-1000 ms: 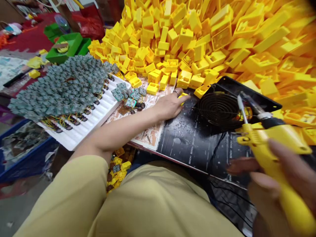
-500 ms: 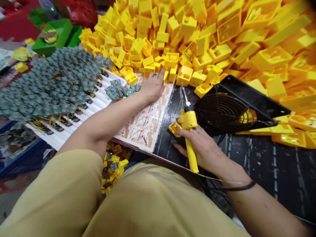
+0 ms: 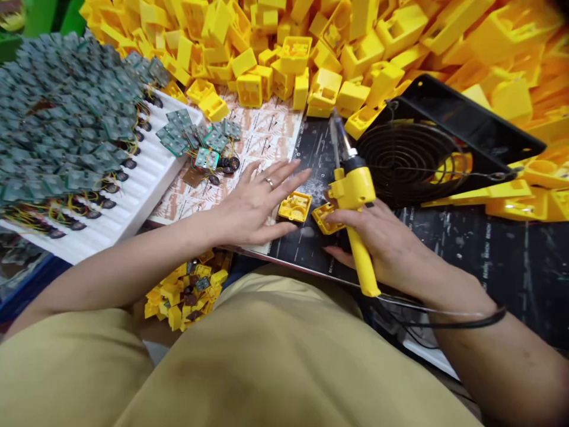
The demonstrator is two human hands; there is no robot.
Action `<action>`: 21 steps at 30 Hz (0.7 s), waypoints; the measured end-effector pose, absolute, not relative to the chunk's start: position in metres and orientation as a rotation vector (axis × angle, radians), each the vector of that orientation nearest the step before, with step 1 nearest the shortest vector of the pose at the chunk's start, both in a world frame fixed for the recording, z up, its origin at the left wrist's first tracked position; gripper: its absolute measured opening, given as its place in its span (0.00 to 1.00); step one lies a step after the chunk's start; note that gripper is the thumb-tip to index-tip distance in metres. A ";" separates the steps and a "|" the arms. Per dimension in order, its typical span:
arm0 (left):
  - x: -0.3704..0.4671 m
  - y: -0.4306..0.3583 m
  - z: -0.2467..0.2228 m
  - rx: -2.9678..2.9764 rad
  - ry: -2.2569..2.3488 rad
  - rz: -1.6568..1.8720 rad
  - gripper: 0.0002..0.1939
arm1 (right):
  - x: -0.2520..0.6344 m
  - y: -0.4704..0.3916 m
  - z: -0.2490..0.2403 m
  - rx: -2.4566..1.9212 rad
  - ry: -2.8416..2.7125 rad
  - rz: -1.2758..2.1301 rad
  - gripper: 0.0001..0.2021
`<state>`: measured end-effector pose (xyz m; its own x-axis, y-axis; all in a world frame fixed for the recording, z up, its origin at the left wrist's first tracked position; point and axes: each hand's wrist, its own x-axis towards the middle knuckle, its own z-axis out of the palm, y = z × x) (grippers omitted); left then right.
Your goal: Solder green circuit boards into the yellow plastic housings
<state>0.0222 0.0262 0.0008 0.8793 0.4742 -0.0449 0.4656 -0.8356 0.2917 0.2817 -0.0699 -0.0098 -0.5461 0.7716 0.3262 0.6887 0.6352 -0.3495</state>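
My left hand [image 3: 260,204] reaches over the work surface with its fingers stretched out and spread. Between its thumb and forefinger lies a small open yellow plastic housing [image 3: 295,207], hollow side up; whether the fingers touch it I cannot tell. A yellow soldering iron [image 3: 362,237] is gripped in my right hand [image 3: 386,246], its metal tip pointing away from me. Under the iron, at the fingertips of my right hand, is a second yellow housing [image 3: 326,218], partly hidden. Left of my left hand sit several green circuit boards [image 3: 208,158] with wires and round black parts.
Yellow housings [image 3: 249,89] are heaped along the back. A black fan [image 3: 411,157] stands at the right. On the left, a white ridged tray [image 3: 124,196] bears many wired circuit boards [image 3: 57,118]. Below the table edge is a pile of yellow parts [image 3: 186,293].
My left hand has come back from the heap toward me and right, and a yellow housing now lies by it. My right hand still holds the soldering iron. The view has shifted.
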 end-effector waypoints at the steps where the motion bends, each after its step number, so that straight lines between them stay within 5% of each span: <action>1: 0.025 0.028 0.000 2.754 0.720 0.033 0.36 | 0.282 -0.068 -0.011 -1.129 -2.402 0.289 0.14; 4: 0.032 0.027 0.003 2.802 0.747 -0.090 0.27 | 0.278 -0.074 -0.012 -1.212 -2.407 0.107 0.12; 9: 0.037 0.008 0.014 2.811 0.951 -0.095 0.37 | 0.264 -0.096 -0.006 -1.458 -2.323 -0.345 0.20; 13: 0.029 0.004 0.022 2.803 0.864 -0.044 0.42 | 0.269 -0.098 -0.004 -1.429 -2.341 -0.186 0.21; 17: -0.002 0.015 0.026 2.729 0.812 0.103 0.34 | 0.281 -0.086 -0.009 -1.216 -2.387 0.186 0.18; 21: -0.028 0.018 0.011 2.668 0.840 0.036 0.31 | 0.282 -0.083 -0.011 -1.131 -2.434 0.201 0.14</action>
